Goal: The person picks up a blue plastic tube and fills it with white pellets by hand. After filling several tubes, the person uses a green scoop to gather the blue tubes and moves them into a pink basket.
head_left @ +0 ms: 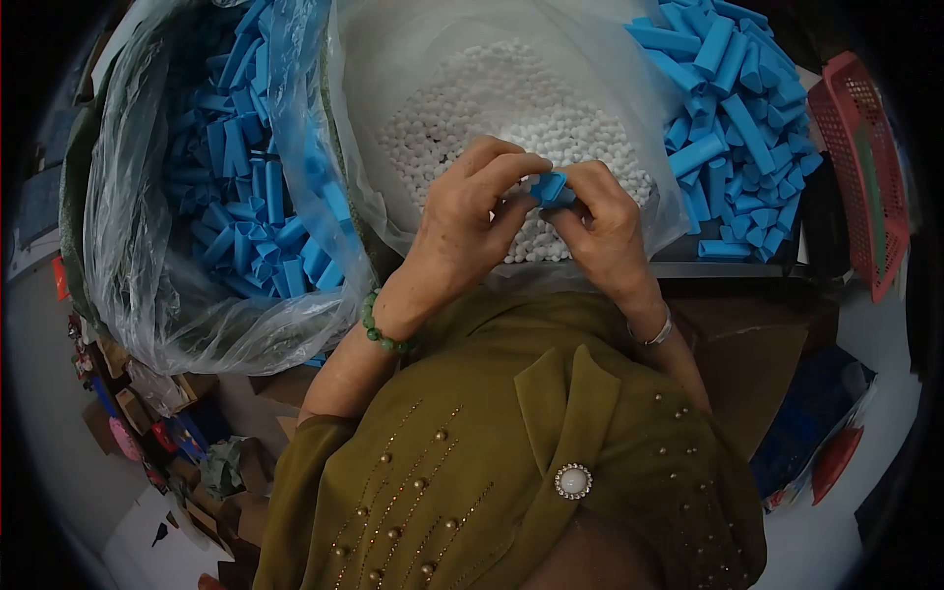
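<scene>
Head view: at upper centre, a blue piece (551, 186), apparently being worked, is pinched by left hand (462, 221) and right hand (604, 224), steady fingertips likely needed next.

Light was dim and soft, corners fell to black, outer edges bowed fisheye-fashion, pale glare streaked the clear plastic bag (162, 329), white pellets (482, 98) read brightest near top.

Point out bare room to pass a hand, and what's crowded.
Bare: the pale plastic sheet between the left bag and the white pellets. Crowded: that bag, full of blue pieces; the blue pile at right; and over the pellets, where left hand and right hand meet.
</scene>
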### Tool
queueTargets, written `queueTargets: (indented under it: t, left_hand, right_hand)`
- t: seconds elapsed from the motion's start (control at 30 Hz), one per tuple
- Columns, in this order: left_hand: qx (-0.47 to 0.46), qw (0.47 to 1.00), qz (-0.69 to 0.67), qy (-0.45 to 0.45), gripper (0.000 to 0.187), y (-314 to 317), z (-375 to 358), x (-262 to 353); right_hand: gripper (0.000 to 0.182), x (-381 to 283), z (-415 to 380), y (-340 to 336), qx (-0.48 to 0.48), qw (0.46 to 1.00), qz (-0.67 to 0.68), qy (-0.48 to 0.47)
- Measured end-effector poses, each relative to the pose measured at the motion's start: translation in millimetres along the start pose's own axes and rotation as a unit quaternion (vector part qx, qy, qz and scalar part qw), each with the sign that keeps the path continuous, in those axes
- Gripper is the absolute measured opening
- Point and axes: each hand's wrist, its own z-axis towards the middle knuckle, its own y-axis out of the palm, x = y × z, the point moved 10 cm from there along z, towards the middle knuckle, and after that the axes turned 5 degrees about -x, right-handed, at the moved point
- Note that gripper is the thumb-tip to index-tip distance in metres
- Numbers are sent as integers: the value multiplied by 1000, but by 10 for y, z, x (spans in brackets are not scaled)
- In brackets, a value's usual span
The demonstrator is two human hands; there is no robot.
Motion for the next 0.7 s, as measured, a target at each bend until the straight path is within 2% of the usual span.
queueTargets:
  t: [0.13,0.33,0.43,0.5,0.63,0.7]
  left_hand:
    - [-5,999,-40,-11,44,-34,20,87]
    - [24,999,12,43,44,-113,12,178]
    - [38,999,-8,24,43,-158,4,164]
    - [49,996,-81,-2,42,-167,-16,89]
    - [15,999,-42,12,43,-135,-1,202]
    - [1,998,35,58,47,-76,-1,306]
  right_hand:
    - [29,56,-5,-7,-3,998,57,29]
    - [27,144,-32,34,-18,994,95,47]
    - [27,116,-48,18,-9,986,158,51]
    - [26,64,-53,-9,3,980,195,35]
    - [25,33,-58,-13,2,990,142,17]
    - [29,21,-53,-9,5,993,121,5]
